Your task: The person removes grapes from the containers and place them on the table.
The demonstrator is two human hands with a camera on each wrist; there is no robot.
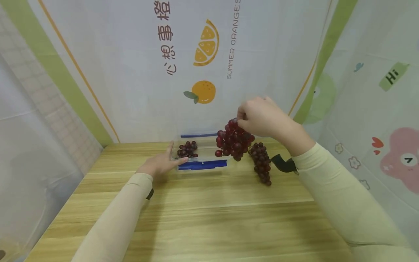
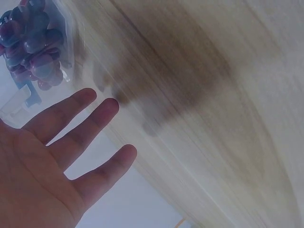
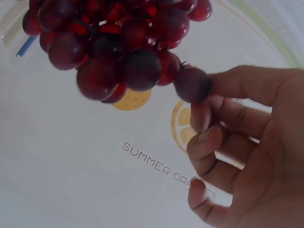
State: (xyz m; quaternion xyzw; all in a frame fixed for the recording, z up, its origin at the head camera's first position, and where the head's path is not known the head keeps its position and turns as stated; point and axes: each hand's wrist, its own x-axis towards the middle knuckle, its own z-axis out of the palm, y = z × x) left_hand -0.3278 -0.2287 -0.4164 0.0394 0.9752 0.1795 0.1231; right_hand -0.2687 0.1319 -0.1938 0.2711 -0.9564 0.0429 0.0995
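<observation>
My right hand [image 1: 263,114] pinches a bunch of red grapes [image 1: 234,140] at its upper end, thumb and forefinger on a grape there. In the right wrist view the bunch [image 3: 114,42] hangs off the fingertips, the other fingers curling loosely. It overlaps the right end of a clear plastic container [image 1: 209,154] with blue clips. Inside the container's left end lies a darker bunch [image 1: 187,149]. My left hand [image 1: 160,162] rests against that end, thumb along the front rim. Its fingers [image 2: 90,128] look straight and spread in the left wrist view.
Another long bunch of dark grapes [image 1: 260,163] lies on the wooden table [image 1: 209,214], right of the container. A black strap [image 1: 283,163] shows below the right wrist. White printed curtains [image 1: 137,72] rise behind and beside the table.
</observation>
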